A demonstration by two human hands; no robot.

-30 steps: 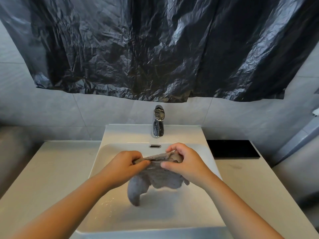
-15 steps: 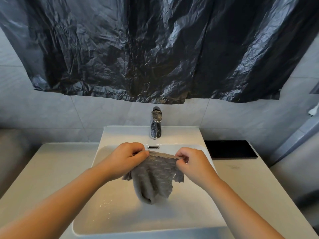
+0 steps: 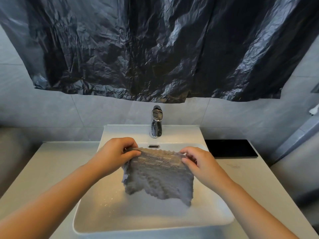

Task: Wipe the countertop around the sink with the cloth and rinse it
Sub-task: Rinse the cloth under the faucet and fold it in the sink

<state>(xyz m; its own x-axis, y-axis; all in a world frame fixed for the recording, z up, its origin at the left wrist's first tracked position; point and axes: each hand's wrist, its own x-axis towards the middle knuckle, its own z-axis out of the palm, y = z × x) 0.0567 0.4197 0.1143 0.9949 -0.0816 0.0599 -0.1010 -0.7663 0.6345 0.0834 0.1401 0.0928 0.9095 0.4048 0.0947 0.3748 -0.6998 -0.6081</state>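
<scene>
Over the sink (image 3: 176, 135), both hands are holding the cloth (image 3: 158, 176) spread out flat. The left hand (image 3: 117, 154) is pinching the cloth's far-left corner, its fingers (image 3: 133, 153) closed tight on the edge, thumb on the near side. The right hand (image 3: 200, 163) is gripping the far-right corner the same way, its fingers (image 3: 187, 160) curled in on the fabric. The cloth is grey, with a ribbed, bumpy weave, and it is hanging from its stretched top edge down into the basin, its ragged lower edge sitting near the basin floor; whether it is touching the floor cannot be told. Droplets are glinting on the basin's left slope. At the far side of the sink, the chrome tap (image 3: 156, 125) is standing upright, and no stream is showing under it. A small overflow slot (image 3: 154, 146) is sitting in the basin wall just beyond the cloth's top edge. The pale desk (image 3: 51, 163) is running around the sink on both sides. A black flat tray (image 3: 229, 148) is lying on the desk just right of the sink, against the tiled wall (image 3: 86, 111). A crinkled black plastic sheet (image 3: 155, 49) is hanging across the wall above the tap.
</scene>
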